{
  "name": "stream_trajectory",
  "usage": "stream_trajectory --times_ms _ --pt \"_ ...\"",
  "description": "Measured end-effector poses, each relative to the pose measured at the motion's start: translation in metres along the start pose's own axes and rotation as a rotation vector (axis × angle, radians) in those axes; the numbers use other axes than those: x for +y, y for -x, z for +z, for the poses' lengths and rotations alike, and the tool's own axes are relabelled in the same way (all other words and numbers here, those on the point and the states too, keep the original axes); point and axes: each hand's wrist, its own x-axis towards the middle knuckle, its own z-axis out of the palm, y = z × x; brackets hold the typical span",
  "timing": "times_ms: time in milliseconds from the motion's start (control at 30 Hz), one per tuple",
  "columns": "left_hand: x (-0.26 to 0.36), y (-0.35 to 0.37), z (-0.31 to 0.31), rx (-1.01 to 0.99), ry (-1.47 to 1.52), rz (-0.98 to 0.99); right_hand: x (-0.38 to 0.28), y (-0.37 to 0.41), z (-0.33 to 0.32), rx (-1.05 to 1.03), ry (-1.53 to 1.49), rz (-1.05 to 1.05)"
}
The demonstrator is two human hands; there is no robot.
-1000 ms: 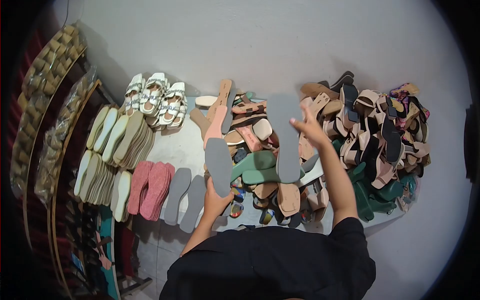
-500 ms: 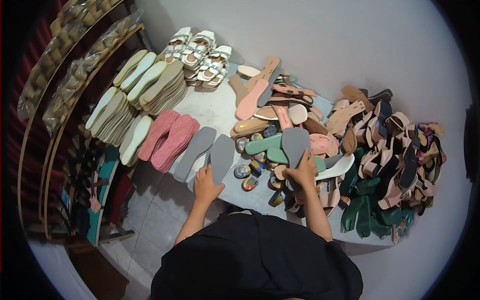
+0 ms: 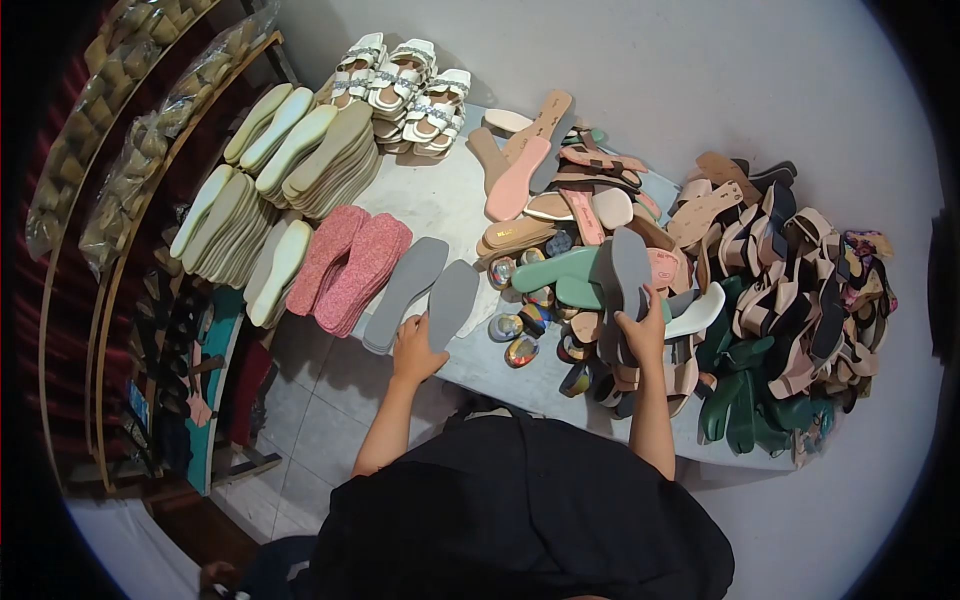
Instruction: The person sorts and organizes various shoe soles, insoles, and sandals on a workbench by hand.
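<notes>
My right hand [image 3: 643,328] is closed round the narrow part of a grey shoe sole [image 3: 628,265], held tilted over the pile of sandals and soles. On the left, my left hand [image 3: 417,352] grips the near end of a second grey sole [image 3: 455,298] at the table's front edge, the thumb along its side. Beside it lies another grey sole [image 3: 412,280] on the table. Green soles [image 3: 562,270] and small multicoloured heels [image 3: 521,350] sit just left of the sole in my right hand.
Pink soles [image 3: 365,270] and stacks of beige soles [image 3: 335,165] line the table's left side. White sandals [image 3: 400,85] stand behind. A large heap of shoe parts [image 3: 790,290] covers the right. Wooden shelves [image 3: 130,230] rise at far left; part of another person [image 3: 280,565] shows at bottom left.
The sole in my right hand has turned from showing its broad face to a narrower, tilted view. My left hand stays at its sole. The view has shifted slightly, and another person appears bottom left.
</notes>
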Motion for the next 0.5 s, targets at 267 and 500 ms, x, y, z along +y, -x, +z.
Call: stream_trajectory --times_ms 267,500 --pt "-0.012 -0.006 0.014 0.074 0.02 0.018 -0.055 0.026 0.027 -0.123 -0.331 -0.146" --pt "-0.014 0.003 0.018 0.141 0.08 0.018 -0.084 0.048 0.084 -0.414 -0.495 -0.15"
